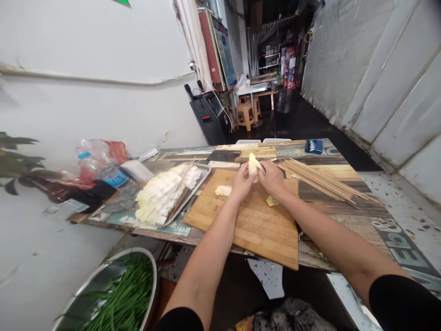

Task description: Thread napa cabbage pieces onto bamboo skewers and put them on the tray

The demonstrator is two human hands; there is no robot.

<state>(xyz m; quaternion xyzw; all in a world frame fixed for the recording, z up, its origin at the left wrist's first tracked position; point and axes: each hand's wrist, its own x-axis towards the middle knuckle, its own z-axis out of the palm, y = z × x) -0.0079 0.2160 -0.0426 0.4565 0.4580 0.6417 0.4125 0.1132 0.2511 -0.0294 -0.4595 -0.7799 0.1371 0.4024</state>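
Above the far part of a wooden cutting board point(265, 234), my left hand point(244, 180) and my right hand point(273, 177) both grip a pale yellow cabbage leaf point(254, 164), which looks folded or rolled. Their fingers close on it from either side. A white cabbage piece point(223, 190) lies on the board left of my hands, and a small yellow leaf scrap point(272, 201) lies under my right wrist. To the left, a metal tray point(188, 204) bears a pile of skewered cabbage leaves point(161, 195). Loose bamboo skewers point(324, 181) are spread on the table right of the board.
A metal basin of green chives point(119, 294) stands low at the left. Along the table's left end are a plastic water bottle point(115, 174), a brown bottle point(51, 189) and bags. A small blue box point(313, 146) sits at the far right. A black speaker point(211, 115) stands behind the table.
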